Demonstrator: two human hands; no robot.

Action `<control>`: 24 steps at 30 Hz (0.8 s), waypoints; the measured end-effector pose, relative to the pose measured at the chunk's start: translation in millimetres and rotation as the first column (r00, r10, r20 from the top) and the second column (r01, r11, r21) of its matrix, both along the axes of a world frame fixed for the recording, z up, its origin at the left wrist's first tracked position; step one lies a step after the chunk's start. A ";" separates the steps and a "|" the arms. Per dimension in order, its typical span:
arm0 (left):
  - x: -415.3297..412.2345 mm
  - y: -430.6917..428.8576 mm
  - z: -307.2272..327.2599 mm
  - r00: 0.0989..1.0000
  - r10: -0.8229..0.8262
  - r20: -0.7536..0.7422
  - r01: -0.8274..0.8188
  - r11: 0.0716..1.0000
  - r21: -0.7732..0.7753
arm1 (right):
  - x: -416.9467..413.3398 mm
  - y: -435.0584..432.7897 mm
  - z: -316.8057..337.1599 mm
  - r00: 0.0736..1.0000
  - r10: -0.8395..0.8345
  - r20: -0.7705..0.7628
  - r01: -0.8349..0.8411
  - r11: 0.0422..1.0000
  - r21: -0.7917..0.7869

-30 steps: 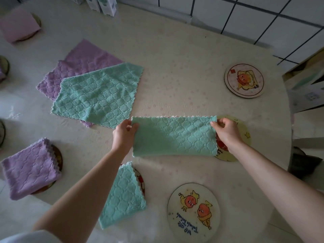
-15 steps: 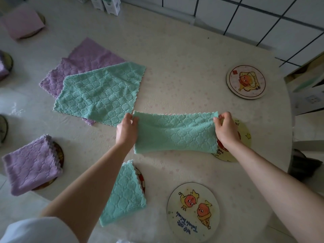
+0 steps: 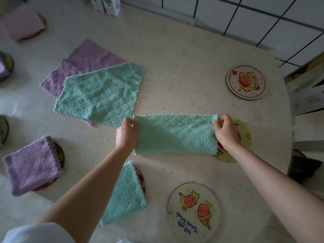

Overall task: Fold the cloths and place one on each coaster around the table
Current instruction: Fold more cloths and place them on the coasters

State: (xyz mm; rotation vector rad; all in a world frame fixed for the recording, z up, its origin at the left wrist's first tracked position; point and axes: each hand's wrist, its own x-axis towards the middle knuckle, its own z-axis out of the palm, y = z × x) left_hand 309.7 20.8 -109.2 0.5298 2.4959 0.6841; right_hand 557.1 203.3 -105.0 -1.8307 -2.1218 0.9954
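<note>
A green cloth [image 3: 175, 133], folded once into a long strip, is stretched flat between my hands over the table. My left hand [image 3: 126, 135] pinches its left end, and my right hand [image 3: 226, 132] pinches its right end above a yellow coaster [image 3: 244, 137]. An unfolded green cloth [image 3: 100, 93] lies on an unfolded purple cloth [image 3: 87, 58] at the back left. A folded green cloth [image 3: 126, 193] covers a coaster [image 3: 142, 179] near me. A folded purple cloth [image 3: 31, 163] sits on a dark coaster [image 3: 60, 153] at the left. Bare coasters lie at the right [image 3: 245, 82] and front [image 3: 193, 211].
A folded pink cloth [image 3: 22, 23] rests on a coaster at the far left corner, and more coasters show at the left edge [image 3: 3, 127]. White cartons [image 3: 110, 5] stand at the table's back. A tiled wall runs behind, and a box [image 3: 308, 95] sits right of the table's rounded edge.
Both hands have lifted the strip's far edge slightly and pulled it taut, then laid it flatter. The hands stay at the same ends of the cloth.
</note>
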 end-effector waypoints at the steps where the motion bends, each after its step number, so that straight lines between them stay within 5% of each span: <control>1: 1.1 -1.2 0.1 1.000 -0.001 -0.008 0.001 1.000 0.001 | 0.0 -0.4 0.3 1.000 -0.001 -0.002 0.001 1.000 -0.004; 7: 7.2 -0.5 14.9 0.992 0.128 0.004 -0.128 0.992 -0.010 | -1.8 1.4 8.7 0.998 -0.070 -0.008 0.070 0.997 -0.029; 9: 15.1 -8.5 21.6 0.971 -0.032 -0.236 0.024 0.999 -0.033 | 1.6 -8.3 17.9 0.997 0.073 0.037 -0.077 0.989 0.126; 12: 45.9 -24.1 21.3 0.778 -0.375 -0.504 0.432 0.902 -0.004 | 6.4 -44.4 24.4 0.924 0.334 0.184 -0.381 0.827 0.414; 17: 105.1 -43.7 -2.1 0.493 -0.793 -0.358 0.810 0.569 -0.146 | -0.4 -114.2 9.1 0.676 0.689 0.262 -0.734 0.598 0.323; 24: 100.4 -74.0 -12.4 0.478 -0.832 -0.283 0.751 0.554 -0.360 | 44.8 -112.3 -9.7 0.522 0.703 0.484 -0.849 0.482 0.215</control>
